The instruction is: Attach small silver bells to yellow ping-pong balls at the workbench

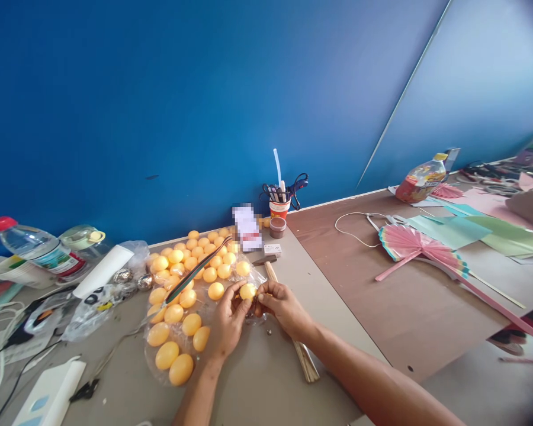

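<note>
My left hand (231, 322) grips an orange ping-pong ball (247, 291) between thumb and fingers. Close against the ball's right side, my right hand (281, 305) has its thumb and fingertips pinched together; whatever is between them is too small to make out. Dark, shiny bits show just under the ball, partly hidden by the fingers. Many more orange ping-pong balls (173, 313) lie on clear plastic to the left, with a dark green, pointed tool (195, 272) resting across them. Beneath my right wrist lies a hammer with a wooden handle (308, 364).
A paper cup of tools (279, 207), a small brown jar (278, 226) and a little box (273, 250) stand near the blue wall. Bottles (48, 251) and cables crowd the left. Rightward are a pink paper fan (408, 245), coloured paper and another person's hand (530, 207).
</note>
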`<state>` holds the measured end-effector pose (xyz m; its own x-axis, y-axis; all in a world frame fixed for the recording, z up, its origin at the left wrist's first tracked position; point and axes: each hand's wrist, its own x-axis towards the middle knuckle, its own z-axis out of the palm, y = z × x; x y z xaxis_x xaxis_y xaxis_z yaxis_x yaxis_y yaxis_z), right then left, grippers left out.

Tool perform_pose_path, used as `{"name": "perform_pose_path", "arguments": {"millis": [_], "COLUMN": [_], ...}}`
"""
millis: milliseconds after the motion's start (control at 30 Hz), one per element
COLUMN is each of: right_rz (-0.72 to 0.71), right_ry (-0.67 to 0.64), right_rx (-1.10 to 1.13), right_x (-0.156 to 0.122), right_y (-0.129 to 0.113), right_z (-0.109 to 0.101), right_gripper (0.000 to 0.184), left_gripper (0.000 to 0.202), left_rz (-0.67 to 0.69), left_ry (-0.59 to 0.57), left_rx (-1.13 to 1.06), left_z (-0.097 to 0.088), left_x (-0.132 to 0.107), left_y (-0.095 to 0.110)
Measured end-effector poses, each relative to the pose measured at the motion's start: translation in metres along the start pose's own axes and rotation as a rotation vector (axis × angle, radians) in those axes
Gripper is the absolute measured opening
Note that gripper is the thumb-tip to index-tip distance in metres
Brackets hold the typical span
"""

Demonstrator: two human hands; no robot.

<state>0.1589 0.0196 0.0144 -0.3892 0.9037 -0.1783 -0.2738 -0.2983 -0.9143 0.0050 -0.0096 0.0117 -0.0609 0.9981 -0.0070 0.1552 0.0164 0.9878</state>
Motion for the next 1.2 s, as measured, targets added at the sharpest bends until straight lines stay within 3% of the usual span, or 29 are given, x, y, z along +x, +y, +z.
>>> {"name": "perform_pose_path", "arguments": {"millis": [500, 733, 867, 1000, 1067, 1200], "right_rz": [-0.007, -0.088, -0.181, -0.428, -0.457, -0.461], "right_ry": [0.059, 0.059, 0.041, -0.051, -0.133, -0.196], "right_rx": [-0.027, -0.071, -0.467, -0.994, -1.128, -1.24], "right_x": [0.005, 0.004, 0.001, -0.004, -0.006, -0.006], "right_y": [0.004, 0.007, 0.012, 0.019, 0.022, 0.022], "right_z": [0.001, 0.002, 0.0, 0.0, 0.001, 0.002], "right_gripper": [0.024, 0.017, 0.003, 0.026, 0.029, 0.018], "left_gripper": [0.045, 0.05, 0.051, 0.048, 0.047, 0.047], "left_rz": [0.01, -0.045, -0.06, -0.058, -0.062, -0.066], "left_ry": [-0.017, 0.049, 0.107, 0.12, 0.119, 0.121], "left_rx": [-0.019, -0.192, -0.375, -0.412, -0.411, -0.433], "left_z": [0.002, 0.0, -0.005, -0.006, -0.005, -0.003], "left_x": [0.0, 0.003, 0.007, 0.008, 0.007, 0.007], "left_y": [-0.004, -0.003, -0.004, -0.003, -0.002, -0.001]}}
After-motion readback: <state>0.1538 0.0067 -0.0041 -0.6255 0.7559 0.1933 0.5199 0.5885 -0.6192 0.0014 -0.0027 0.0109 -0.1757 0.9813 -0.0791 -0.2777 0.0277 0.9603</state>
